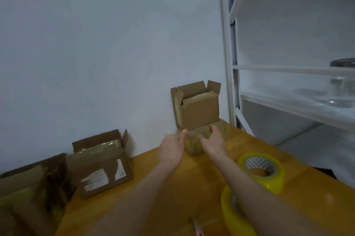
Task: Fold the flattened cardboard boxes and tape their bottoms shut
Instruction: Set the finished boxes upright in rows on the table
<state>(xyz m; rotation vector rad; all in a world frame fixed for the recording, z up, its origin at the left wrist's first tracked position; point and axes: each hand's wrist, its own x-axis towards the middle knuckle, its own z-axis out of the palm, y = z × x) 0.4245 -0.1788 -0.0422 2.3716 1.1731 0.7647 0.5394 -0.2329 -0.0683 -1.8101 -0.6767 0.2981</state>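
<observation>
Brown corrugated cardboard under a glossy, yellowish skin of tape makes up the low box; it is squat and rectangular, with soft, slightly crushed edges, and lies flat at the far corner of the table, against the wall, at 12 o'clock from the forearms. An upper box of plainer matt cardboard is stacked on it, its flaps standing open and a taped seam showing inside.

The low box is gripped from both ends. The left hand is set at its 9 o'clock side, the thumb laid over the top edge and the other fingers hidden behind the hand. The right hand is set at its 3 o'clock side, the thumb pressed on the top face and the fingers held together and curled over the far edge, just under the upper box.

The table is smooth orange-yellow wood. At 4 o'clock from the hands a tape roll of translucent yellow film lies flat; a second roll is partly covered by the right forearm. At 8 o'clock an open labelled box is seen, with torn white patches on its front.
</observation>
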